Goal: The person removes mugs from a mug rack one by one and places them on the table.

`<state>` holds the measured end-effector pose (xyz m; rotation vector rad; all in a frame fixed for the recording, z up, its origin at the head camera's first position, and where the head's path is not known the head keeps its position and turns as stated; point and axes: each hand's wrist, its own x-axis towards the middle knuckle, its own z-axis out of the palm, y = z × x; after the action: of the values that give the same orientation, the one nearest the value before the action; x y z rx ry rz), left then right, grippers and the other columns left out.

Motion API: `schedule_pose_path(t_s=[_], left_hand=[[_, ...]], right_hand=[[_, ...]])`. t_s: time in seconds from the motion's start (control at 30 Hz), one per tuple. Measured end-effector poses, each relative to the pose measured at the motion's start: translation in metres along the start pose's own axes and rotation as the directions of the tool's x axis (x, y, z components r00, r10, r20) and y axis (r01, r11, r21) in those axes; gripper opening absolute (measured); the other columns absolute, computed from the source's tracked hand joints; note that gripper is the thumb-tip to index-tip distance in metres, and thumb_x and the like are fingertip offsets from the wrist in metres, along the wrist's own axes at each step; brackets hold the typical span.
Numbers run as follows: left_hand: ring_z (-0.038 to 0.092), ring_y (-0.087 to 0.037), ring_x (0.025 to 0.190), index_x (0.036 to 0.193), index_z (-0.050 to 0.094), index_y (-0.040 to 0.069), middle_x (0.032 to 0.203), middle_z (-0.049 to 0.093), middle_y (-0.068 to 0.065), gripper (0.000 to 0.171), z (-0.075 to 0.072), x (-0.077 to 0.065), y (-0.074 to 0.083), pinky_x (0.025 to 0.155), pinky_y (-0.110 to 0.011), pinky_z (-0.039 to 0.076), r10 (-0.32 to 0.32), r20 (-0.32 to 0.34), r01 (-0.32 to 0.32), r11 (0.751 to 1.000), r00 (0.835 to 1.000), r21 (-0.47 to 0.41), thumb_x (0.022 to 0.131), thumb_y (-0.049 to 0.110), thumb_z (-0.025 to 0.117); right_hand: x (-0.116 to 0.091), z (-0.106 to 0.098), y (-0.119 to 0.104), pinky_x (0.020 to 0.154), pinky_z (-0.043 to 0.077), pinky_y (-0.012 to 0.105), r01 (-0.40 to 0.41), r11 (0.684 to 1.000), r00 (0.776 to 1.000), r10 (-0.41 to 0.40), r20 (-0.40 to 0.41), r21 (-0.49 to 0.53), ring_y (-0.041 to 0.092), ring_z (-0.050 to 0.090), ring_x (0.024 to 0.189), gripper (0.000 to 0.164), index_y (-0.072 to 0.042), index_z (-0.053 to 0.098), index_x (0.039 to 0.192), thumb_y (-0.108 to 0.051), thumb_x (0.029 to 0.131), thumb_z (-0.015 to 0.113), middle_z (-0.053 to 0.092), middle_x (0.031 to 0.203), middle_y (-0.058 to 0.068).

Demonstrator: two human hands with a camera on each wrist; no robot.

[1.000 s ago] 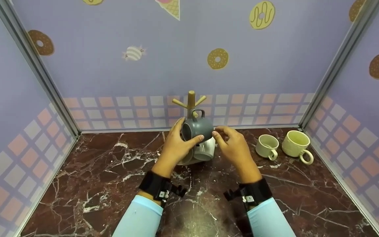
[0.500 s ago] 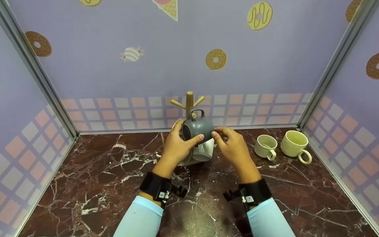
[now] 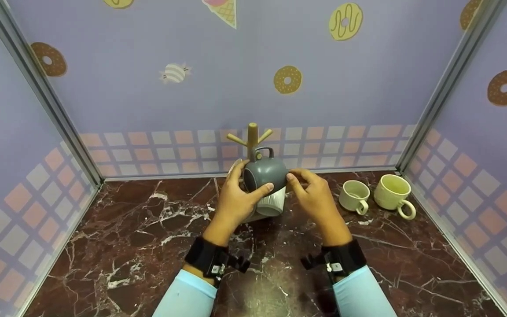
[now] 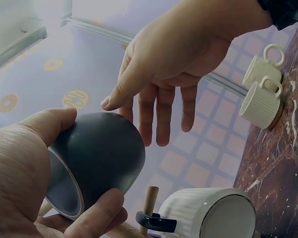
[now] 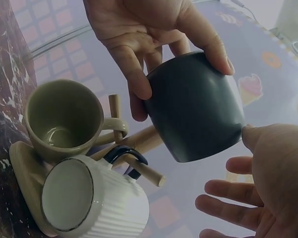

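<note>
My left hand [image 3: 234, 193] grips a dark grey-blue mug [image 3: 267, 172] near its rim, thumb on one side and fingers on the other. The mug lies on its side, its mouth toward the left and its handle up. That handle overlaps a front peg of the wooden mug tree [image 3: 252, 132] in the head view. My right hand [image 3: 316, 196] touches the mug's base edge with its thumb tip, other fingers loosely extended. Below, a white ribbed mug [image 5: 116, 203] with a dark handle hangs on a peg. Beside it hangs an olive-beige mug [image 5: 64, 119], mostly hidden in the head view.
To the right on the dark marbled tabletop [image 3: 148, 246] stand a small pale mug [image 3: 354, 196] and a larger yellow-green mug [image 3: 392, 193] with a ring handle. Patterned wall panels [image 3: 192, 101] enclose the back and both sides.
The dark mug has tilted slightly, its mouth turning further from the head view. Both hands stay in nearly the same place; the head view has shifted a little.
</note>
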<state>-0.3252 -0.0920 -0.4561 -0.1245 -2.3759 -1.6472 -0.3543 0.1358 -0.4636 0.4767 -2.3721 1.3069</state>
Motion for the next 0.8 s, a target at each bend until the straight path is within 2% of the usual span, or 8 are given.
schedule_pose_path(t_s=[0.2,0.27,0.37,0.5,0.6,0.67,0.73,0.8], left_hand=[[0.059,-0.042,0.151,0.17,0.049,0.023,0.183,0.039,-0.012,0.102,0.0,-0.014,0.001,0.126,-0.064,0.05,0.028,-0.011,-0.028,0.999,1.0,-0.024,0.084,0.05,0.098],[0.061,-0.042,0.147,0.168,0.05,0.025,0.177,0.046,-0.014,0.101,-0.001,-0.019,0.0,0.124,-0.065,0.051,0.033,-0.019,-0.034,0.998,0.999,-0.046,0.084,0.049,0.099],[0.067,-0.04,0.133,0.166,0.049,0.026,0.16,0.058,-0.018,0.099,0.0,-0.027,-0.002,0.116,-0.062,0.056,0.035,-0.032,-0.038,0.995,0.999,-0.091,0.083,0.045,0.099],[0.07,-0.037,0.127,0.164,0.048,0.022,0.156,0.057,-0.018,0.098,0.0,-0.037,-0.005,0.112,-0.056,0.06,0.04,-0.054,-0.049,0.985,0.998,-0.167,0.083,0.038,0.101],[0.068,-0.037,0.13,0.162,0.048,0.02,0.161,0.052,-0.019,0.097,0.0,-0.042,-0.007,0.112,-0.055,0.06,0.06,-0.076,-0.074,0.976,0.995,-0.203,0.083,0.034,0.101],[0.067,-0.037,0.131,0.16,0.047,0.019,0.163,0.051,-0.019,0.096,0.0,-0.045,-0.009,0.112,-0.055,0.06,0.075,-0.088,-0.092,0.974,0.993,-0.209,0.082,0.033,0.102],[0.067,-0.037,0.132,0.158,0.048,0.02,0.162,0.051,-0.019,0.096,0.0,-0.048,-0.01,0.112,-0.055,0.06,0.09,-0.102,-0.109,0.975,0.991,-0.195,0.08,0.034,0.103],[0.067,-0.037,0.132,0.156,0.049,0.02,0.161,0.052,-0.018,0.096,0.001,-0.052,-0.011,0.112,-0.055,0.06,0.106,-0.113,-0.126,0.975,0.988,-0.183,0.079,0.033,0.104]], right_hand=[[-0.002,-0.002,-0.005,0.101,0.069,0.052,-0.036,0.996,0.999,0.033,0.041,0.078,0.035,0.083,0.111,0.035,-0.002,0.078,0.136,-0.029,0.116,0.068,0.083,0.126,0.019],[-0.002,-0.003,-0.007,0.102,0.069,0.048,-0.039,0.993,0.998,0.032,0.062,0.111,0.033,0.082,0.112,0.035,-0.002,0.076,0.138,-0.028,0.117,0.066,0.084,0.126,0.019],[-0.002,-0.005,-0.008,0.101,0.067,0.039,-0.034,0.985,0.995,0.017,0.102,0.169,0.031,0.08,0.114,0.035,-0.001,0.074,0.141,-0.025,0.117,0.065,0.083,0.127,0.019],[-0.002,-0.006,-0.009,0.098,0.065,0.032,-0.027,0.972,0.984,-0.015,0.175,0.233,0.035,0.08,0.116,0.037,-0.001,0.069,0.148,-0.022,0.117,0.063,0.081,0.131,0.021],[-0.003,-0.005,-0.01,0.101,0.065,0.035,-0.021,0.969,0.97,-0.04,0.239,0.248,0.035,0.079,0.119,0.042,-0.001,0.064,0.154,-0.023,0.117,0.062,0.078,0.137,0.024],[-0.003,-0.004,-0.01,0.102,0.067,0.045,-0.039,0.952,0.953,-0.057,0.298,0.305,0.034,0.078,0.12,0.049,-0.001,0.057,0.16,-0.026,0.118,0.061,0.074,0.143,0.028],[-0.004,-0.003,-0.01,0.098,0.07,0.052,-0.074,0.92,0.93,-0.076,0.36,0.384,0.032,0.077,0.117,0.06,-0.001,0.047,0.166,-0.034,0.118,0.061,0.069,0.147,0.033],[-0.004,-0.001,-0.01,0.09,0.072,0.052,-0.125,0.876,0.908,-0.089,0.41,0.466,0.028,0.076,0.112,0.074,-0.002,0.038,0.171,-0.046,0.117,0.062,0.066,0.147,0.035]])
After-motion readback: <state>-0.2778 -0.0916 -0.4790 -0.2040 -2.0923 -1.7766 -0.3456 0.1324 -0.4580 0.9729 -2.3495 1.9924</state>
